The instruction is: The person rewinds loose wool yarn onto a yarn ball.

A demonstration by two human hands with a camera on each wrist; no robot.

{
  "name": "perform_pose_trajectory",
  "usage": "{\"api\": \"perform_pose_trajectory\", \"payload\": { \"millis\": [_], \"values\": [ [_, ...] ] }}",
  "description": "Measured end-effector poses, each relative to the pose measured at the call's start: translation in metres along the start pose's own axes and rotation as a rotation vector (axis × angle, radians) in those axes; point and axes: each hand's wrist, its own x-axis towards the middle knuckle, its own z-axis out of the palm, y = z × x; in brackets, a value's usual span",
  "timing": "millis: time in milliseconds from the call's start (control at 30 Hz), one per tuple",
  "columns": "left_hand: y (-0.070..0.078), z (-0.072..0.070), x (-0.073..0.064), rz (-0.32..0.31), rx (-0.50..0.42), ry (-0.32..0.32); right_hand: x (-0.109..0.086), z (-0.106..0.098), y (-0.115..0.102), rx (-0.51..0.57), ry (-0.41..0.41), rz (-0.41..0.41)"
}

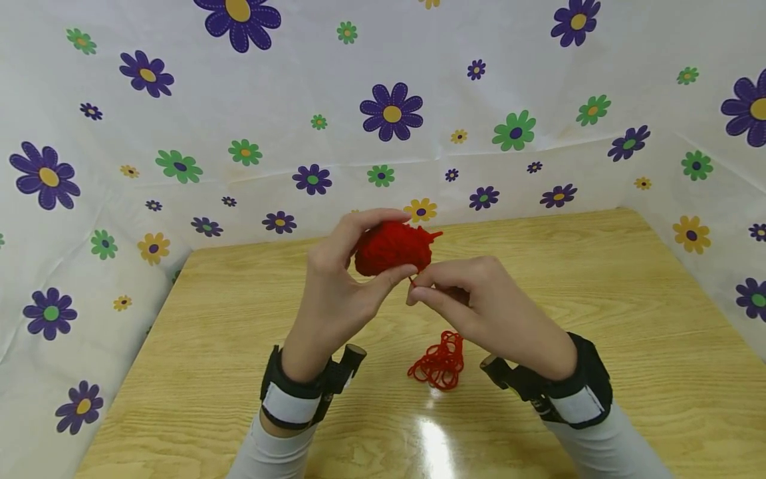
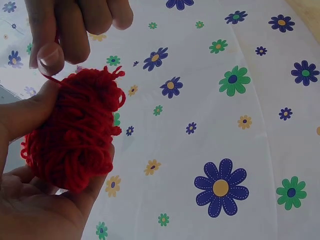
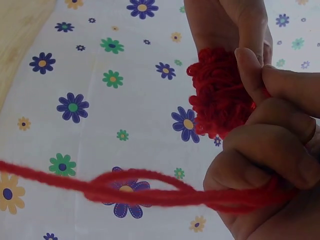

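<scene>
A ball of red yarn (image 1: 391, 249) is held up above the table by my left hand (image 1: 341, 279), thumb on the near side and fingers round the far side. My right hand (image 1: 479, 299) pinches a strand of the yarn close beside the ball. In the left wrist view that taut strand (image 2: 51, 78) runs from the ball to the right fingertips. From the curled right fingers a length of yarn (image 3: 150, 195) trails off to the left in the right wrist view. Below the hands a loose heap of red yarn (image 1: 441, 362) lies on the table.
The wooden table (image 1: 239, 319) has a bright glare near its front edge. White cloth (image 1: 443, 146) with printed flowers stands behind it and at both sides. Each wrist wears a black strap (image 1: 589, 379) with a camera mount.
</scene>
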Motion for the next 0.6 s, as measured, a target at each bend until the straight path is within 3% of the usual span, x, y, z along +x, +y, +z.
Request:
{"api": "perform_pose_trajectory", "payload": {
  "millis": [267, 600],
  "values": [
    [-0.001, 0.000, -0.001, -0.007, 0.022, -0.055, 0.004, -0.010, -0.028, 0.023, 0.015, -0.004],
    [-0.003, -0.001, -0.001, -0.011, -0.023, -0.177, 0.001, -0.018, -0.029, 0.049, 0.103, -0.010]
  ]
}}
